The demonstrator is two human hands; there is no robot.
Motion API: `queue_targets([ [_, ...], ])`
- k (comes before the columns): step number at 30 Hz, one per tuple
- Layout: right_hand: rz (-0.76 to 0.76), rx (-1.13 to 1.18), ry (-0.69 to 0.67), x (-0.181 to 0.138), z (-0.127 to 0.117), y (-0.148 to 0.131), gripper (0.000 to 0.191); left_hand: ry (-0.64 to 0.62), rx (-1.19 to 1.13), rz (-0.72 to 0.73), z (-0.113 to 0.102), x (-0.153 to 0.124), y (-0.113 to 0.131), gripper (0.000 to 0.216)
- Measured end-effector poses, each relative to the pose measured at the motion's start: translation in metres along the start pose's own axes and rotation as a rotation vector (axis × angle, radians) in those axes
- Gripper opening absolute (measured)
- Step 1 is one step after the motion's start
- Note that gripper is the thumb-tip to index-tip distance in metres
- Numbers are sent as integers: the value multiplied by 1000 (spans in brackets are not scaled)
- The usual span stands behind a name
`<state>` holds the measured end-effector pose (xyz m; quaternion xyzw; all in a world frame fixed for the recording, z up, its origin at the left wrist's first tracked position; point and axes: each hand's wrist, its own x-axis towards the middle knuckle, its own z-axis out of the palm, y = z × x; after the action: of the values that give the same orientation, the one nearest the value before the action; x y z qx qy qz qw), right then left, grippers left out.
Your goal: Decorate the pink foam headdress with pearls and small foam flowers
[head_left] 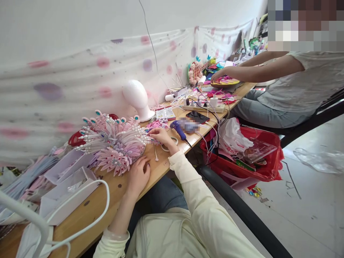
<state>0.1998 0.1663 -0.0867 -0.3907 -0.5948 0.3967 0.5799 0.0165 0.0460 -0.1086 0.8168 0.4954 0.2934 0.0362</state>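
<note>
Nearby, table (107, 195): a wooden top whose edge runs slantwise past the person's lap.
White boxes (67, 190): open, at the near left end of the table, with a white cable (105, 195) looping over them.
Left hand (138, 175): lies palm down at the table edge with the fingers loosely bent. The fingertips touch the lower fringe of the headdress and it grips nothing.
Headdress (115, 143): pink and lilac feather shapes with pearl-tipped spikes. It lies flat on the table between the two hands, just beyond the left one.
Right hand (161, 138): thumb and fingers are pinched together on the pearl-tipped right edge of the headdress.
Tape ring (172, 141): on the table, just beside the right wrist.
Glue gun (178, 129): blue, lying just past the right hand.
Foam head (137, 98): white, upright behind the headdress, near the cloth-hung wall.
Power strip (204, 106): further along, with plugs in it and a phone (198, 116) beside it.
Co-worker's hand (217, 76): at the far end, resting on a yellow tray (225, 82) of bright pieces.
</note>
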Motion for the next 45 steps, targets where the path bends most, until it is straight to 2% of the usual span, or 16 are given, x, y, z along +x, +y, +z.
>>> queue_targets([
  [5,-70,-79,-15,-2,-5,1,9,7,-2,0,0,0,0,30],
  [10,-129,-224,-59,-17,-16,6,21,16,9,-4,-1,-1,0,30],
  [15,-177,-336,-84,-4,-12,4,16,17,121,-41,-1,3,6,41],
  [19,-244,-321,-75,8,-5,-5,11,-82,246,-86,-3,7,15,47],
  [23,-279,-273,-67,4,-1,-5,5,-105,275,-96,-5,7,19,41],
  [28,-295,-218,-64,-3,-3,0,5,-71,202,-76,-4,5,14,35],
  [33,-298,-195,1,-7,-13,2,31,9,13,17,-4,0,9,29],
  [35,-288,-192,27,-9,-15,4,33,21,-5,36,-5,-2,8,27],
  [39,-267,-184,56,-11,-15,6,31,36,-17,42,-7,-3,8,26],
  [45,-260,-147,29,-9,-11,10,21,62,-21,15,-5,-3,8,25],
])
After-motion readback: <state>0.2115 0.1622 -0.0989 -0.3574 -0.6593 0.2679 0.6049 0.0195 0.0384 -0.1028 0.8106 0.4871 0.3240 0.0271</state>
